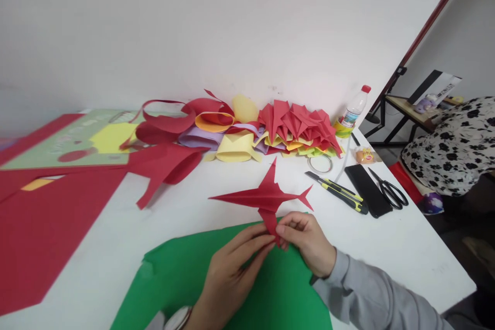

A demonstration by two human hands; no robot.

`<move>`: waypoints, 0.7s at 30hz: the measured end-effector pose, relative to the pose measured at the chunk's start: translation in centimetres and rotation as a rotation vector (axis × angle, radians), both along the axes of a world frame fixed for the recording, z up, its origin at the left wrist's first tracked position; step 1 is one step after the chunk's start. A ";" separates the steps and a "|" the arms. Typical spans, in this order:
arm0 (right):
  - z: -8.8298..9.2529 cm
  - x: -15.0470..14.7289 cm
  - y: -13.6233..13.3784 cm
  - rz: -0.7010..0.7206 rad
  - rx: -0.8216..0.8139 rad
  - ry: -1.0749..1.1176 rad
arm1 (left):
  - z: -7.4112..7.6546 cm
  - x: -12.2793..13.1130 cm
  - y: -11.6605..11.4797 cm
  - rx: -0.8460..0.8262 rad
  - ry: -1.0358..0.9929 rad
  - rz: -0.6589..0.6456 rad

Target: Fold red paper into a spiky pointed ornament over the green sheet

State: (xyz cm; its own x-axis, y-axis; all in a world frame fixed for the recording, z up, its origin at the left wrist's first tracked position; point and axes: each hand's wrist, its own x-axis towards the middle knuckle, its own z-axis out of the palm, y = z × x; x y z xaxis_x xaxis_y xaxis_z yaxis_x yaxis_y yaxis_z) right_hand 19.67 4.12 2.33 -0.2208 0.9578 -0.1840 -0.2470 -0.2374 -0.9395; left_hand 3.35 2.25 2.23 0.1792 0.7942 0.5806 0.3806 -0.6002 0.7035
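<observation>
A red paper airplane (251, 197) with swept wings and a forked tail is held up over a green paper sheet (185, 268). Its long nose points left and its tail right. My left hand (242, 263) pinches the end of the near wing between thumb and fingers. On the other side of that same wing tip, my right hand (305, 240) also grips it, fingers closed. The wing tip is partly hidden by my fingers.
Behind lie folded red paper shapes (297, 121) and a yellow paper piece (235, 147). Large red sheets (58, 227) cover the left. At right are a utility knife (340, 193), a black phone (367, 191), scissors (389, 191), a tape roll (320, 170) and a bottle (355, 108). A person in patterned clothing (456, 144) is beyond.
</observation>
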 end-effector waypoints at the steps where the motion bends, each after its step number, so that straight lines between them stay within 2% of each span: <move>1: -0.1 0.0 0.0 0.002 0.000 0.001 | 0.0 -0.1 0.0 -0.008 0.008 -0.005; 10: -0.2 0.1 0.0 0.019 0.036 -0.009 | 0.1 0.0 -0.1 -0.018 -0.020 0.025; 21: -0.4 0.2 0.0 0.089 0.070 -0.028 | 1.1 0.5 -0.2 -0.449 -0.304 -0.014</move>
